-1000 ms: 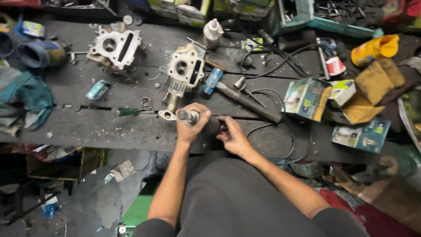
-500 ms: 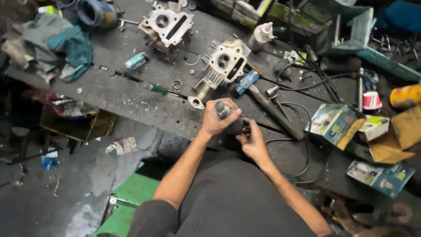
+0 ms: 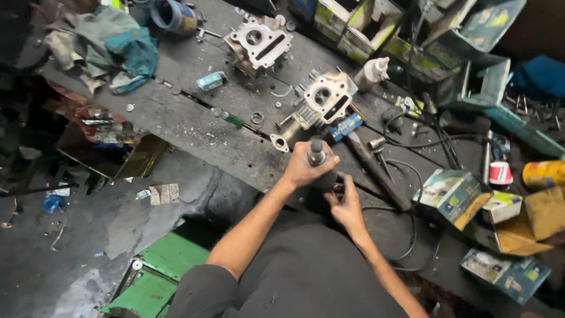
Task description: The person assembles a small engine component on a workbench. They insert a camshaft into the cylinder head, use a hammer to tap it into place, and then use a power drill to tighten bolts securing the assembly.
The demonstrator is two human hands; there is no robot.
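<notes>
Clenched left hand (image 3: pixel 306 166) and right hand (image 3: pixel 346 206) grip a metal tool (image 3: pixel 318 158) at the workbench (image 3: pixel 194 126) edge, beside the cylinder head (image 3: pixel 315 106).

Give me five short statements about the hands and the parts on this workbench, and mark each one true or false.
1. The left hand grips a dark cylindrical tool. True.
2. The right hand rests on the blue rag. False: it is beside the left hand, under the tool.
3. Two metal engine heads lie on the bench. True.
4. The white bottle lies on the floor. False: it stands on the bench.
5. A green-handled screwdriver lies on the bench. True.
</notes>
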